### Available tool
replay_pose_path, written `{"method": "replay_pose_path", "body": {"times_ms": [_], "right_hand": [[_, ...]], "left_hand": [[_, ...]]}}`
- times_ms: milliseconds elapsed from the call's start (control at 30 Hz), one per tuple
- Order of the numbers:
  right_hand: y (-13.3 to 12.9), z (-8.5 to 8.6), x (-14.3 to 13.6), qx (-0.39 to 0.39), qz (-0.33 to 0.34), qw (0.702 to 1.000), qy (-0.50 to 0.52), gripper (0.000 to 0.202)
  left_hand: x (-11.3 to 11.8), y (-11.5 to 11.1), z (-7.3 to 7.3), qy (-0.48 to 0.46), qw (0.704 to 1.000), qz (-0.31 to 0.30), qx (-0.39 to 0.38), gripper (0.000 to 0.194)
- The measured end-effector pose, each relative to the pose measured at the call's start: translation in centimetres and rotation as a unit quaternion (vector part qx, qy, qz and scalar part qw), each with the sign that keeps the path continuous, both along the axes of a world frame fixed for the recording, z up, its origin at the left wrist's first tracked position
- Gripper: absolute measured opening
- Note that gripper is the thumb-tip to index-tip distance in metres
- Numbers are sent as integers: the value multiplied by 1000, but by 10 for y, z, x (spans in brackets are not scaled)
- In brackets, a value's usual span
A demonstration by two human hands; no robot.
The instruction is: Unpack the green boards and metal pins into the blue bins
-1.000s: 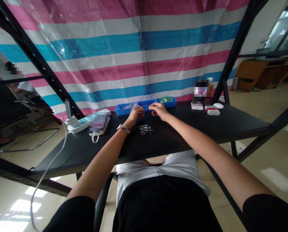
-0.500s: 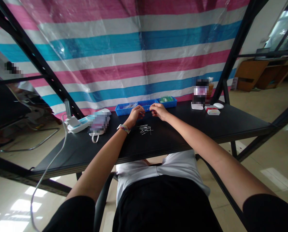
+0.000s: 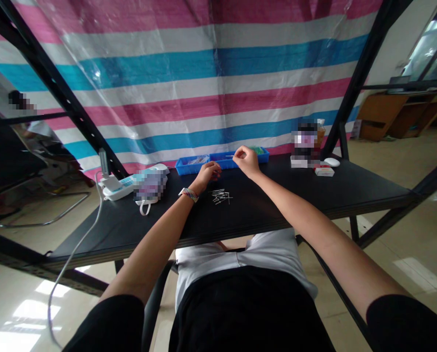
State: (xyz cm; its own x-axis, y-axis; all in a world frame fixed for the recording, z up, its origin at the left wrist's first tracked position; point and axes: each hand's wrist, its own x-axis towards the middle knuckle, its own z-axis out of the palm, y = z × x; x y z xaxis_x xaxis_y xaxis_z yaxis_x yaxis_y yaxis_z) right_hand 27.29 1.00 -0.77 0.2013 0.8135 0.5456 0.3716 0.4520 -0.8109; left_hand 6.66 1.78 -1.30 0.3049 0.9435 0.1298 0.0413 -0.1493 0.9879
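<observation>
My right hand (image 3: pixel 246 160) is pinched on a thin, light stick-like piece (image 3: pixel 230 156) that points left, in front of the blue divided tray (image 3: pixel 189 169). Lower and to the left, my left hand (image 3: pixel 208 176) is closed with curled fingers near the tray's front edge; anything inside it is too small to make out. Several thin metallic sticks (image 3: pixel 221 196) lie in a loose pile on the black table just below my hands. Clear bags show in the tray's left compartment, and green items in its right one, partly behind my right hand.
At the left of the table (image 3: pixel 365 190) are a white power strip (image 3: pixel 119 191) with a cable and a pouch with a strap (image 3: pixel 150 188). A red-and-white box (image 3: pixel 324 171), white mouse (image 3: pixel 332 162) and bottle (image 3: pixel 319 134) stand right. A person (image 3: pixel 38 129) sits far left.
My right hand has moved up and right, away from my left hand, with the thin piece in its fingers. My left hand has barely moved.
</observation>
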Motion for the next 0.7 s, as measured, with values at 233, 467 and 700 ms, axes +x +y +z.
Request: {"method": "replay_pose_path", "body": {"times_ms": [233, 467, 700], "right_hand": [[19, -7, 8, 59, -73, 986, -137, 15], [1, -12, -1, -53, 171, 971, -157, 10], [-13, -8, -15, -117, 347, 901, -232, 1]], "left_hand": [[-1, 2, -3, 5, 1000, -3, 9, 15], [0, 3, -1, -16, 999, 17, 23, 14], [-1, -1, 1, -38, 998, 42, 27, 13]]}}
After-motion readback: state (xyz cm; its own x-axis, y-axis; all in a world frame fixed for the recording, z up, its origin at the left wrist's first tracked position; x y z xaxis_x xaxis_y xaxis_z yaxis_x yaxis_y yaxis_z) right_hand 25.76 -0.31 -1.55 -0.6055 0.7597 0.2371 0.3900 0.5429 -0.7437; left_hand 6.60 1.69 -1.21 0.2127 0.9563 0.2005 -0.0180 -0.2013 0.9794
